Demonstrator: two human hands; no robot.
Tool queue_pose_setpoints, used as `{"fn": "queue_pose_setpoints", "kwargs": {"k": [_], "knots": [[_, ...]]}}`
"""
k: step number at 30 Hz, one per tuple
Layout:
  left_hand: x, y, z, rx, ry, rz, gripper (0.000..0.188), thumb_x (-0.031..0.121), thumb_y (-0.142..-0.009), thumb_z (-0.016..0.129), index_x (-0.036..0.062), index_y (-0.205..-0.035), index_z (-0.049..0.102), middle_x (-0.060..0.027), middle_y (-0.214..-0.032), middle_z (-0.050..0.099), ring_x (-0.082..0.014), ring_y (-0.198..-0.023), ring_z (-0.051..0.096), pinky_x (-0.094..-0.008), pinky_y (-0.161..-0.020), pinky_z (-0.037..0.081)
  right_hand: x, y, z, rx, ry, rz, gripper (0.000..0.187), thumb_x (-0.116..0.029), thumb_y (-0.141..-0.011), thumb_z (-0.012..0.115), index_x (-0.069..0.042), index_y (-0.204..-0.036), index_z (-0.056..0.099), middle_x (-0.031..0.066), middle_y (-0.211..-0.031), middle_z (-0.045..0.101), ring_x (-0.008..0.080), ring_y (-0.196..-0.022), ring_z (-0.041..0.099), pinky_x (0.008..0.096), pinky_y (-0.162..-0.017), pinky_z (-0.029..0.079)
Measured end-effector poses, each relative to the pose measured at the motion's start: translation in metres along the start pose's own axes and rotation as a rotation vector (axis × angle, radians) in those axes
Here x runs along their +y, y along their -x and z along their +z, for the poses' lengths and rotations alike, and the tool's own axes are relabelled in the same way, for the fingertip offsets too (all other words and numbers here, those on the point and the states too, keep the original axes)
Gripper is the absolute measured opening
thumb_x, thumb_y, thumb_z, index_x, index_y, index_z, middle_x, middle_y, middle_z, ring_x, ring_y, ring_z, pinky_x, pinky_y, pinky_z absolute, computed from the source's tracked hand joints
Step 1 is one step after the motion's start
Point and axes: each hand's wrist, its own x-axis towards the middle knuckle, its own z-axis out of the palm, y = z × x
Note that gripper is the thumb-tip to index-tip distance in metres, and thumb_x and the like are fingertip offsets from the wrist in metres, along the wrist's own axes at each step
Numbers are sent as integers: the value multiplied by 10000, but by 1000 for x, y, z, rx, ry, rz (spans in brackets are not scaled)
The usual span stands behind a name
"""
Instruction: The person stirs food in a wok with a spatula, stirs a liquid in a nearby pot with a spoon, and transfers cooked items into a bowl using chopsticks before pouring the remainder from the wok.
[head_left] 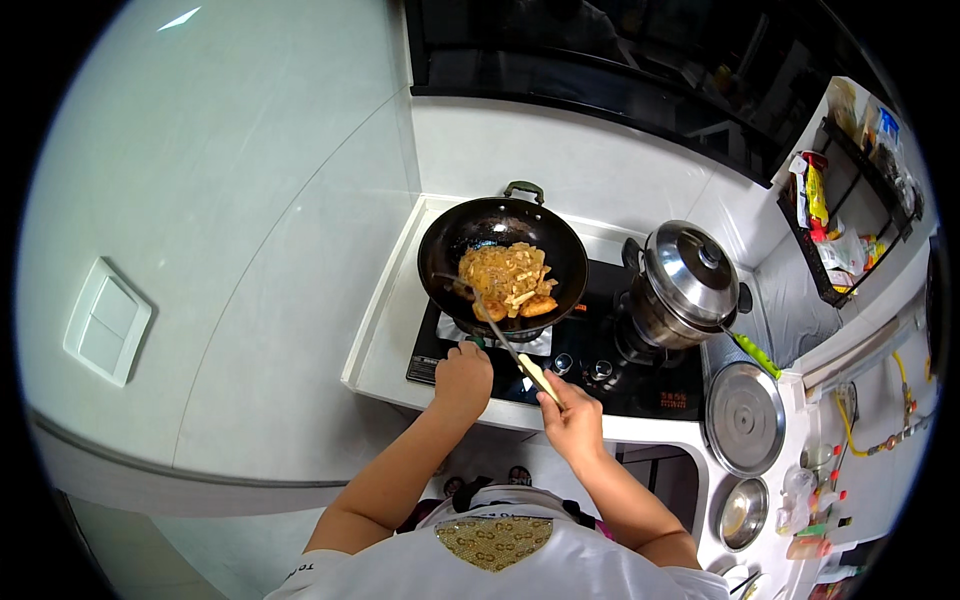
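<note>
One left hand (464, 382), one right hand (572, 415). One wok (442, 245), one spatula (526, 365), one stove (640, 398) with two knobs (563, 363) in sight. One pot (666, 322), one domed lid (690, 270), one green handle (757, 355), one flat disc (745, 420), one bowl (743, 514). One switch (108, 322), one rack (806, 250).

Shiny metal wok (557, 245); glossy, glass-like hob (640, 393); polished metal pot (660, 311), right; smooth, glossy wall (270, 200), left; matt cloth shirt (400, 570), near.

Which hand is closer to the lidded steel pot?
Right. The right hand is down and left of the pot in view; the left hand is farther left, near the wok.
</note>
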Motion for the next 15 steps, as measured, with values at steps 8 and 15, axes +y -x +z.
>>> {"fn": "queue_pose_setpoints", "kwargs": {"k": [8,15], "knots": [[0,0,2,-3,-30,5,269,66,-733,608,-57,-972,618,-111,-836,560,-226,-718,577,-311,-513,503,12,-22,-6,184,127,-151,330,-57,-799,662,11,-1119,620,204,-887,660,304,-750,664,327,-674,518],[2,0,3,22,-8,-10,219,60,-756,595,-55,-941,613,-104,-822,560,-227,-712,576,-322,-509,504,20,-14,-4,138,100,-166,333,-60,-795,649,-5,-1122,623,209,-902,657,326,-728,657,347,-656,522]]}}
